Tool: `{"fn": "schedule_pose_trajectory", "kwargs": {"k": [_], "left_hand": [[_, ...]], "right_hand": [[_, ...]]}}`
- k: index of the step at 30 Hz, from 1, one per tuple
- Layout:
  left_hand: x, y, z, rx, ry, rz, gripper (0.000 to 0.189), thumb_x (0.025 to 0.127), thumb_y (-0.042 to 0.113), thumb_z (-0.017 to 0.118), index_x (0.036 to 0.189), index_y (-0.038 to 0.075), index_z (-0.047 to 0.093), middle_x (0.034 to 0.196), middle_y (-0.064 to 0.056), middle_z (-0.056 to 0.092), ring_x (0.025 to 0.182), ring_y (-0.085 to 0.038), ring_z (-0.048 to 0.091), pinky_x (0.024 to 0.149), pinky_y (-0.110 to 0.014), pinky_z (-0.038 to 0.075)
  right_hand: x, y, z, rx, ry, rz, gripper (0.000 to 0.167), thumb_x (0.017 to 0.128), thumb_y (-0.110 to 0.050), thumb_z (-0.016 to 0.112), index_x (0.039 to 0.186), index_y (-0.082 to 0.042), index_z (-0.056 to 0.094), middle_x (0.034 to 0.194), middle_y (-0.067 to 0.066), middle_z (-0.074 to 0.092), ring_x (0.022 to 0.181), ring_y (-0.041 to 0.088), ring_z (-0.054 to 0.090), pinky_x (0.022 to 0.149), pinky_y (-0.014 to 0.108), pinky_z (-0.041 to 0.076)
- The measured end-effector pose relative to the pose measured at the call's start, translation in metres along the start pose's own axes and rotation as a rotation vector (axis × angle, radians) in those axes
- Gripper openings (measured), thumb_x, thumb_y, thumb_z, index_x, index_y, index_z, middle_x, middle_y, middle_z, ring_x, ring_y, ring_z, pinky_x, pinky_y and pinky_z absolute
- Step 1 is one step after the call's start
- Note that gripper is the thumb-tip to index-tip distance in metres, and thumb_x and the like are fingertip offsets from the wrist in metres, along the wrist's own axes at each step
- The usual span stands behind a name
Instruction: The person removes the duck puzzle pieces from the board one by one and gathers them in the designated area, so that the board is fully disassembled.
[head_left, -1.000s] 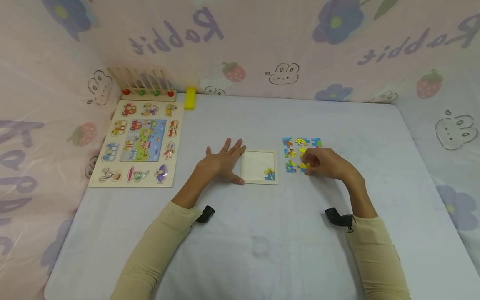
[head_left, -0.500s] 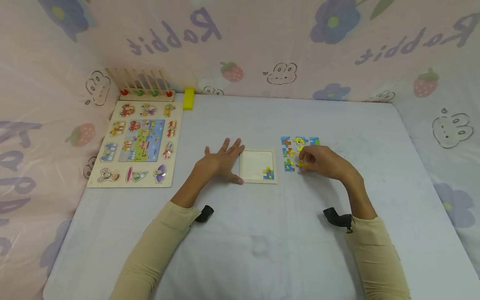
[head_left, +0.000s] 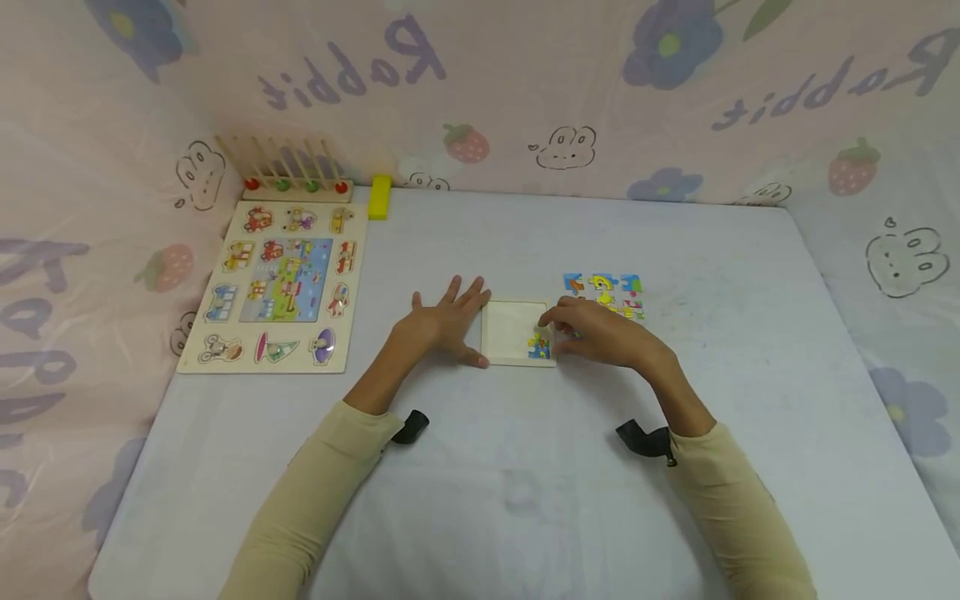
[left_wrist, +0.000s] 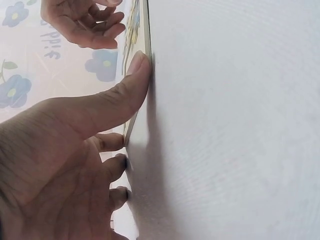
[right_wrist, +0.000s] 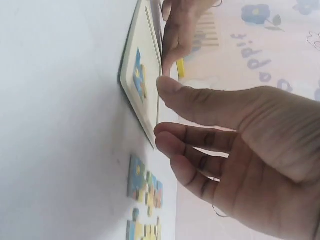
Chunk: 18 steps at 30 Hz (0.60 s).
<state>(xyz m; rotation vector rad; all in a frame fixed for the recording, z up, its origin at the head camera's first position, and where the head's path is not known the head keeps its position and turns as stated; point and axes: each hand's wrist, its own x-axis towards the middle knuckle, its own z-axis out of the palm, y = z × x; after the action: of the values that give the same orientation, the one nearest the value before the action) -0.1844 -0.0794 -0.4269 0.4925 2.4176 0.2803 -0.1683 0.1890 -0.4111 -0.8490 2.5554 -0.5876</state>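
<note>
My left hand (head_left: 442,327) is spread flat on the table, its thumb and fingertips touching the left side of a square wooden puzzle tray (head_left: 486,333). In the tray's near right corner lies a blue-and-yellow jigsaw piece (head_left: 538,347). My right hand (head_left: 592,332) hovers over the tray's right edge, its fingers loosely bent. In the right wrist view the thumb and index fingertips (right_wrist: 169,86) stand apart, with nothing visible between them. Under and behind that hand lie loose jigsaw pieces (head_left: 602,283) in rows; the hand hides some of them.
At the left lies a large wooden picture puzzle board (head_left: 356,275). Behind it stands a pegged counting rack (head_left: 296,192) with red and green beads, next to a yellow block (head_left: 380,197). A printed curtain (head_left: 510,83) closes off the back and sides.
My right hand has moved left from the loose pieces to the tray's right edge, uncovering pieces on the far right. The left hand keeps its place on the tray.
</note>
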Motion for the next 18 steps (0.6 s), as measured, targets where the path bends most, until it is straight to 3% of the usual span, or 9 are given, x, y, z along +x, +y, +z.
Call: {"fn": "schedule_pose_trajectory", "kwargs": {"k": [7,11,18], "left_hand": [[0.0,0.0,-0.001,-0.004,0.001,0.005,0.118,0.086,0.053,0.082,0.17,0.023,0.004,0.177,0.004,-0.017,0.165,-0.027,-0.018,0.124,-0.079,0.002],[0.0,-0.001,-0.001,-0.006,-0.002,0.008,0.118,0.086,0.053,0.082,0.17,0.023,0.004,0.177,0.004,-0.017,0.165,-0.027,-0.017,0.124,-0.079,0.002],[0.001,-0.001,-0.001,0.002,0.007,0.005,0.118,0.086,0.053,0.082,0.17,0.024,0.005,0.177,0.005,-0.016,0.165,-0.026,-0.016,0.124,-0.078,0.003]], "right_hand": [[0.009,-0.008,0.012,0.038,-0.013,0.039,0.043,0.09,-0.012,0.082,0.129,0.001,0.069,0.102,0.009,0.06,0.087,0.017,0.054,0.077,0.029,0.047],[0.011,-0.011,0.018,0.01,-0.03,0.073,0.041,0.09,-0.014,0.082,0.125,0.0,0.068,0.107,0.009,0.057,0.088,0.016,0.053,0.078,0.027,0.047],[0.015,-0.013,0.018,-0.06,-0.033,0.061,0.037,0.086,-0.011,0.085,0.115,-0.001,0.065,0.11,0.01,0.058,0.091,0.019,0.055,0.083,0.033,0.051]]}}
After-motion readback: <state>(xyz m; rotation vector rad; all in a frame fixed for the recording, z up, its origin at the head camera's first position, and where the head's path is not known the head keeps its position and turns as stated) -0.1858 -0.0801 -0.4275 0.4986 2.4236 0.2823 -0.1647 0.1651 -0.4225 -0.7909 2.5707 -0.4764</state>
